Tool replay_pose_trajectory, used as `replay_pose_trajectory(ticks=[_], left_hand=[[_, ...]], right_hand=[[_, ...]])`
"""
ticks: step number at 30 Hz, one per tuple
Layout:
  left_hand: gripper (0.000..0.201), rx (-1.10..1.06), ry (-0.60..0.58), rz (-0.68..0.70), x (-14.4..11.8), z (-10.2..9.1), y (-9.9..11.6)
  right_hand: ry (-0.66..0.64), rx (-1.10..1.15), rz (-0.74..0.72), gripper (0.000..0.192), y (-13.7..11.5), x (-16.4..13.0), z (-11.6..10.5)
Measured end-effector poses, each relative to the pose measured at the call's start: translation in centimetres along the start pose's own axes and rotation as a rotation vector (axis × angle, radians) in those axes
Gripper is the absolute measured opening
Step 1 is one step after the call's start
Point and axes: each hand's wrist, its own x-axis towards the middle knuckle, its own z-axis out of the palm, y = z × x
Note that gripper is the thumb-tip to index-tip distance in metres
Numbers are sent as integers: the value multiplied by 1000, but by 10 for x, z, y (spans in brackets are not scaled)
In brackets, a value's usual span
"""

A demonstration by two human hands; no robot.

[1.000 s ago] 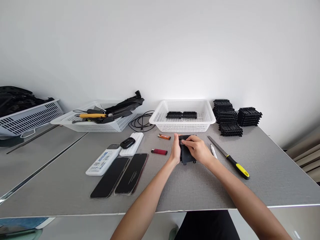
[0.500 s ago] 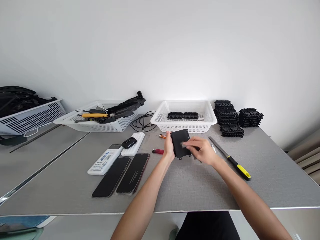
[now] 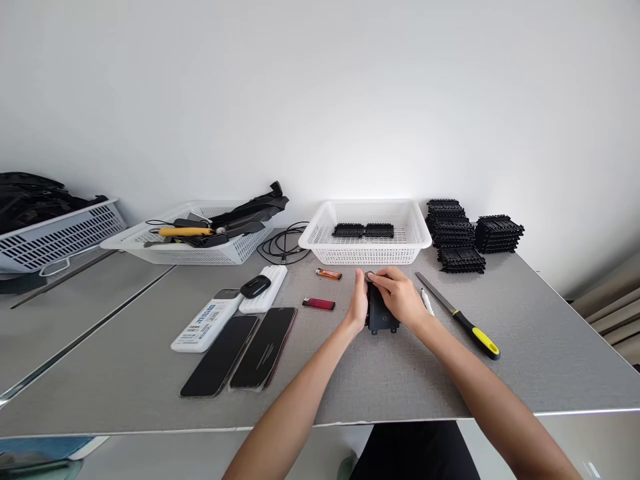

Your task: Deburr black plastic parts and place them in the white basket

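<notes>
My left hand is closed on the left edge of a flat black plastic part with small tabs along its near edge. The part is held just over the table, close in front of the white basket. My right hand is across its upper half, fingers pinched at the far left corner. Between those fingertips a small grey piece shows only in part, and its kind is unclear. To the right lie a white pen and a file with a black and yellow handle.
Two similar black parts lie in a white basket; several stacks of black parts stand right of it. An orange lighter and a red lighter lie left of my hands. Phones, power banks and a tool basket are farther left.
The black part has turned and shifted slightly right and toward me. My right hand has moved from the middle of its face to the far corner. Both lighters are now fully visible.
</notes>
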Motion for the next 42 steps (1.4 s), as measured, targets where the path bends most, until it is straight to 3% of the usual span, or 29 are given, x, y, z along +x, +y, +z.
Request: replay_pose_trajectory(ticks=[3,9,12,15,18,20,24,31,38,42], left_hand=[[59,9,-3,-5,3,-5,3],[58,-59,158,-15,13,-21,20],[50,-82,239,-55,17,-29,26],[37,-83,345,41,22,-37,29],[31,-121,365,204,26,-42,31],[31,-143,343,246,26,-43,32],[31,-162,273,179,21,-36,31],[53,-113,-8,72,7,-13,28],[44,-80,-12,-48,5,-18,31],[53,95,-63,-73,5,-20,30]], right_hand=[[-107,12,-70,33,-3,1,-3],[-421,22,-287,41,-9,-6,-2],[-491,76,-347,40,-10,-9,-2],[-308,205,-278,38,-10,-9,-6],[49,258,-44,31,-11,-8,-7],[184,249,118,25,-11,-7,-5],[201,314,275,19,-5,-7,4],[401,505,524,28,16,-6,8],[499,607,563,28,26,-2,5],[522,614,576,28,29,0,3]])
